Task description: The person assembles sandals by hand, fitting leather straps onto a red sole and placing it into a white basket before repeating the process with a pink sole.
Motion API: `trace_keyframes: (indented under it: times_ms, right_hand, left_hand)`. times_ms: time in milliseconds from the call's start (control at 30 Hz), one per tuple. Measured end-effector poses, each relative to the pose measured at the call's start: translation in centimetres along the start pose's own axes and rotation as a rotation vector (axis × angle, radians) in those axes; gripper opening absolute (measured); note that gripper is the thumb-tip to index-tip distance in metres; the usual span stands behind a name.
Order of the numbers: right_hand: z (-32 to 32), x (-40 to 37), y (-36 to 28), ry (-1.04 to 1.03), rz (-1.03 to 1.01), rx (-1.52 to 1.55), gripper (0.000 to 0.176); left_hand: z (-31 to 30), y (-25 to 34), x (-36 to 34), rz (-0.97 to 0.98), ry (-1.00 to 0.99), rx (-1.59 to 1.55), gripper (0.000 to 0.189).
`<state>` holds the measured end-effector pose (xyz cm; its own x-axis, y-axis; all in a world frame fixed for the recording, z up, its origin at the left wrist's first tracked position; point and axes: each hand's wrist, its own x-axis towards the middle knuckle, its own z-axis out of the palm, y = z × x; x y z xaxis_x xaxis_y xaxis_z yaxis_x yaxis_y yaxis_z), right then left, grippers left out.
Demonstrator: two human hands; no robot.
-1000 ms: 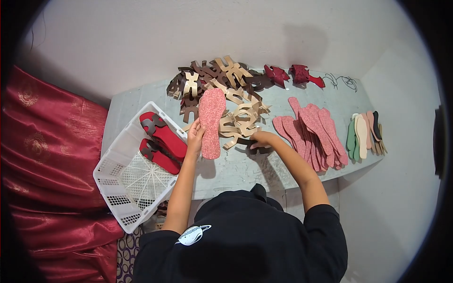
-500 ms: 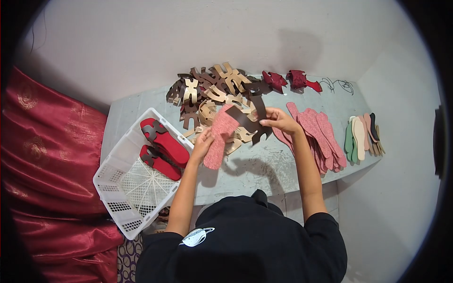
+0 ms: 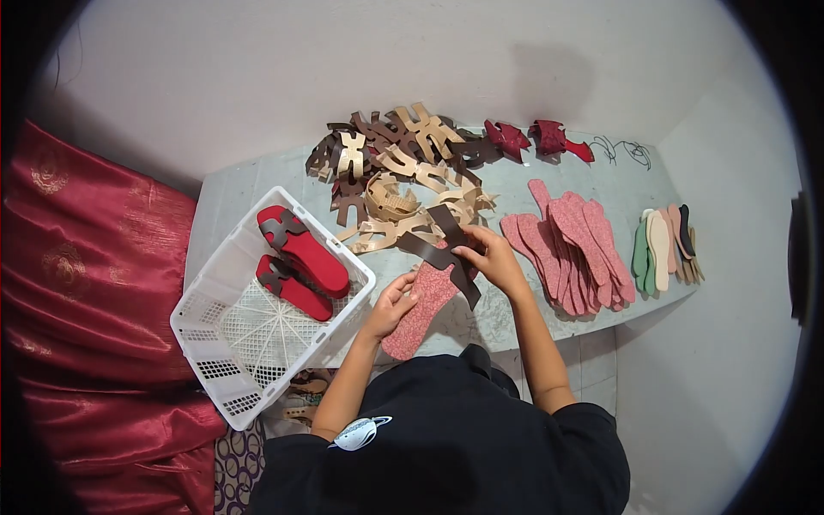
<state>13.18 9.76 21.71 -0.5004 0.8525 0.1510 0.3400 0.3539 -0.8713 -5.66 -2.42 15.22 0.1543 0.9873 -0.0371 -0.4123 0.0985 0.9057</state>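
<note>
One brown strap (image 3: 443, 246) over glittery insole (image 3: 421, 311).

- Light is even and quite bright, soft, coming from above I think; no hard glare on the wall (image 3: 257, 77).
- Shadows are soft only: a grey one on the table (image 3: 515, 318) under left hand (image 3: 390, 305) and right hand (image 3: 493, 257), plus a faint patch on the wall, upper right.
- Centre is sharp, no motion blur: speckle of pink sole (image 3: 421, 309) and edge of dark strap (image 3: 446, 245) read clear.
- Fisheye lens: table edge bends, pic is approx. round, w/ black vignette in all corners.
- Red cloth (image 3: 77, 283) shows small shiny highlights.
- White basket (image 3: 206, 343) is bright, but its mesh detail is not blown out.
</note>
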Motion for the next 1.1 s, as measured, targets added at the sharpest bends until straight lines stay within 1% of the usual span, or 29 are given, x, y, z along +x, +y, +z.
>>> trace_keyframes:
  times_ms: [100,167,200,267,300,367,400,467,500,533,600,667,733,767,800,867,900,967,1100]
  right_hand:
    - [0.1,-0.9,-0.2,-0.022,0.035,0.044,0.037]
    - [0.4,-1.3,0.4,0.028,-0.085,-0.011,0.038]
    - [0.3,-1.5,0.2,0.030,-0.080,-0.011,0.038]
    - [-0.1,-1.6,-0.5,-0.007,-0.114,-0.140,0.038]
    - [-0.2,-1.7,-0.9,-0.004,-0.112,-0.142,0.038]
    - [-0.4,-1.9,-1.7,0.181,-0.247,-0.382,0.039]
    - [-0.4,-1.9,-1.3,0.185,-0.250,-0.383,0.039]
    - [-0.3,-2.1,-0.2,0.344,-0.168,-0.101,0.036]
    - [-0.3,-2.4,0.0,0.399,-0.118,-0.053,0.035]
    - [-0.3,-2.8,0.2,0.398,-0.120,-0.052,0.035]
    - [-0.3,-3.5,0.7,0.378,-0.033,0.119,0.034]
    - [-0.2,-4.2,0.6,0.356,-0.045,0.079,0.034]
    - [-0.1,-4.8,0.5,0.281,-0.111,0.011,0.035]
    - [-0.1,-5.1,0.6,0.231,-0.113,0.051,0.037]
    - [0.0,-5.2,0.8,0.232,-0.112,0.052,0.037]
    - [0.3,-5.4,1.5,0.148,-0.129,-0.085,0.044]
    - [0.1,-5.4,1.7,0.147,-0.127,-0.084,0.044]
    - [-0.2,-5.3,2.0,0.072,-0.222,-0.351,0.050]
    - [-0.4,-5.4,2.1,0.042,-0.230,-0.348,0.052]
  left_hand:
    - [1.2,-0.6,-0.8,0.004,0.027,-0.020,0.041]
    - [1.8,-0.9,-1.1,0.007,0.036,-0.076,0.040]
    - [2.0,-1.0,-1.2,0.002,0.034,-0.077,0.040]
    - [2.3,-1.1,-1.4,-0.029,0.026,-0.146,0.038]
    - [2.4,-1.2,-1.4,-0.031,0.023,-0.146,0.038]
    - [2.4,-1.2,-1.5,-0.032,0.044,-0.259,0.037]
    - [2.3,-1.3,-1.5,-0.028,0.041,-0.256,0.037]
    - [2.0,-1.3,-1.6,-0.024,0.039,-0.363,0.039]
    - [1.9,-1.2,-1.6,-0.021,0.040,-0.361,0.039]
    - [1.8,-1.1,-1.7,-0.034,0.041,-0.376,0.041]
    - [1.7,-1.1,-1.8,-0.050,0.047,-0.391,0.043]
    - [1.8,-1.2,-1.7,-0.046,0.074,-0.417,0.049]
    - [2.7,-0.3,-1.6,-0.047,0.099,-0.431,0.052]
    - [3.2,0.2,-1.6,-0.046,0.122,-0.446,0.055]
    - [3.4,0.5,-1.4,-0.048,0.121,-0.446,0.055]
    - [3.7,0.9,-1.2,-0.066,0.100,-0.455,0.053]
    - [3.6,1.0,-1.1,-0.068,0.101,-0.455,0.053]
    - [3.4,1.0,-1.1,-0.140,0.135,-0.429,0.053]
    - [2.9,0.7,-0.5,-0.145,0.098,-0.440,0.048]
